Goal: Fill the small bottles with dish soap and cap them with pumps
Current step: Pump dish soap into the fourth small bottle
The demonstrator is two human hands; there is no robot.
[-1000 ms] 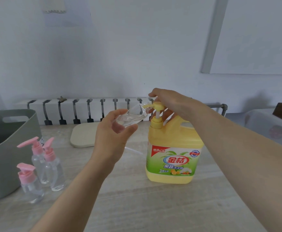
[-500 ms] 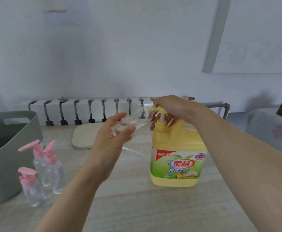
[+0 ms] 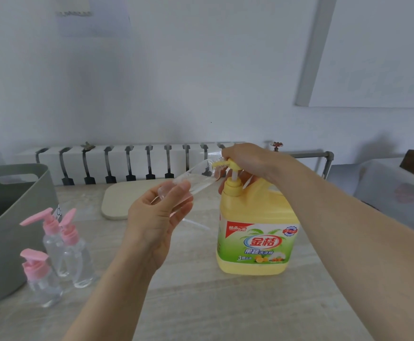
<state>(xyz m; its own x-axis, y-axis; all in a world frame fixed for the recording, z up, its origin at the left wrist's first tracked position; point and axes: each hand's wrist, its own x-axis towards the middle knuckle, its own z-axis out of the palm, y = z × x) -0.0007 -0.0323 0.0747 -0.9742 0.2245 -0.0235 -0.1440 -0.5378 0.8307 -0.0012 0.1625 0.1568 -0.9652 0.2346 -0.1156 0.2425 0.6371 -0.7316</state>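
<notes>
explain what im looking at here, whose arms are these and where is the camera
There is no machine here. These are a person's two bare arms, seen by one wide-angle camera worn on the head, looking forward and down. That is why the arms come in from the bottom of the picture and the edges look bent.

The left hand holds a small clear bottle tilted, with its mouth at the spout of the pump on a big yellow dish soap jug. The right hand grips that pump from above.

The jug stands on a pale table. To the left stand three small bottles already capped with pink pumps, beside a grey tub. A pale board lies behind the hands.
</notes>
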